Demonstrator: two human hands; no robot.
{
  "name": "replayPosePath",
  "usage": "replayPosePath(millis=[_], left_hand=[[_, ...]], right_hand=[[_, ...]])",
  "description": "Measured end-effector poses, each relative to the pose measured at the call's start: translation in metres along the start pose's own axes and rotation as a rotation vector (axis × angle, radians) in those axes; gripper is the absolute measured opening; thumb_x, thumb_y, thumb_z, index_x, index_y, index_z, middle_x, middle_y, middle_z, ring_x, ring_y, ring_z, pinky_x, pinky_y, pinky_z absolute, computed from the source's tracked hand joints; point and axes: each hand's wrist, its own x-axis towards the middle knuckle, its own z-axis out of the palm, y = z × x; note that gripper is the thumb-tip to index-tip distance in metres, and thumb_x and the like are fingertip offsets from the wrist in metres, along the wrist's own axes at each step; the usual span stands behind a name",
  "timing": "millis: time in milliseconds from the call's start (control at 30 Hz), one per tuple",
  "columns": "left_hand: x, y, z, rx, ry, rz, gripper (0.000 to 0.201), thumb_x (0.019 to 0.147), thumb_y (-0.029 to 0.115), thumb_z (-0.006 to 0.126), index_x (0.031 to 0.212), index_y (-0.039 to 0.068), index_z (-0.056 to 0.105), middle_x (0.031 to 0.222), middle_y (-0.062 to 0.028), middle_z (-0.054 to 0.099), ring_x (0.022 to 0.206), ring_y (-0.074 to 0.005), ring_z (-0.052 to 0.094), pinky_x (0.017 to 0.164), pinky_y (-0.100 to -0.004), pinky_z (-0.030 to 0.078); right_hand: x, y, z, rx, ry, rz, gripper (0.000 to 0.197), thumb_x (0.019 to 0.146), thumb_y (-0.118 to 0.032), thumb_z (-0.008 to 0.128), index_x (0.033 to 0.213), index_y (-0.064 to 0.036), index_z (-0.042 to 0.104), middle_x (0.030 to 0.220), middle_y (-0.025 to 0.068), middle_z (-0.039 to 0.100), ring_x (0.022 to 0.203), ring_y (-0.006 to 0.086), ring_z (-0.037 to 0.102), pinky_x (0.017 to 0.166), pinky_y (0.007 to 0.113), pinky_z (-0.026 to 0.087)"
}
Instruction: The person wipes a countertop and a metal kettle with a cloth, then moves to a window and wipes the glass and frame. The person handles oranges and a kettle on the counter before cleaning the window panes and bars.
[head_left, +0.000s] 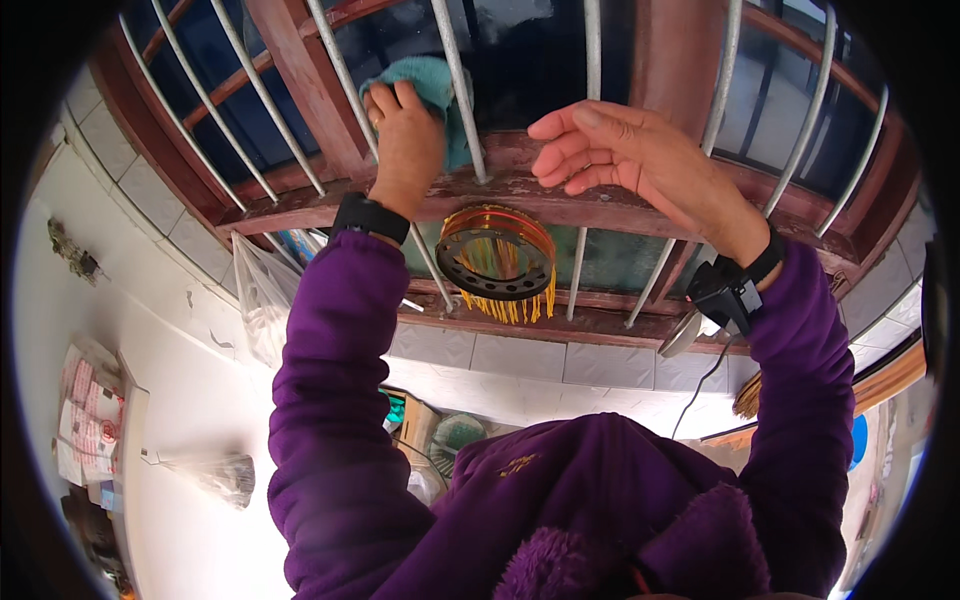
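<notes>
My left hand (405,140) reaches between the metal bars (462,90) and is closed on a teal cloth (425,75), which lies against the dark window pane (520,65). Part of the cloth shows behind a bar. My right hand (630,150) is raised in front of the reddish-brown wooden window frame (520,160), fingers stretched and slightly apart, with nothing in it. Below and between both hands hangs a round ornament (497,255) with a black holed ring, a red and gold band and yellow fringe.
Vertical bars run across the whole window. A clear plastic bag (262,305) hangs at the left below the sill, and another bag (225,480) hangs on the white wall. Pale tiles (515,358) line the area under the frame. A thin dark cable (705,385) hangs at right.
</notes>
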Motion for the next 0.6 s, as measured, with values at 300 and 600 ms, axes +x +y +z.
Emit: replayPosePath(millis=[300, 600], left_hand=[[-0.014, -0.001, -0.017, 0.015, -0.233, 0.004, 0.03, 0.087, 0.018, 0.061, 0.104, -0.005, 0.051, 0.102, -0.0251, 0.058, 0.097, -0.0458, 0.056, 0.084, -0.0532, 0.045], [0.017, 0.002, -0.015, -0.526, -0.549, -0.176, 0.036, 0.087, 0.018, 0.057, 0.115, -0.004, 0.057, 0.093, -0.0255, 0.067, 0.091, -0.0437, 0.063, 0.081, -0.0486, 0.05]], right_hand=[[-0.082, -0.007, -0.006, -0.011, 0.036, 0.065, 0.037, 0.103, -0.032, 0.049, 0.123, -0.002, 0.06, 0.101, 0.0089, 0.068, 0.097, 0.0155, 0.065, 0.085, 0.027, 0.052], [-0.122, 0.036, -0.013, 0.063, 0.109, 0.201, 0.028, 0.101, -0.022, 0.054, 0.12, -0.0021, 0.062, 0.1, 0.0085, 0.07, 0.093, 0.0148, 0.066, 0.084, 0.028, 0.052]])
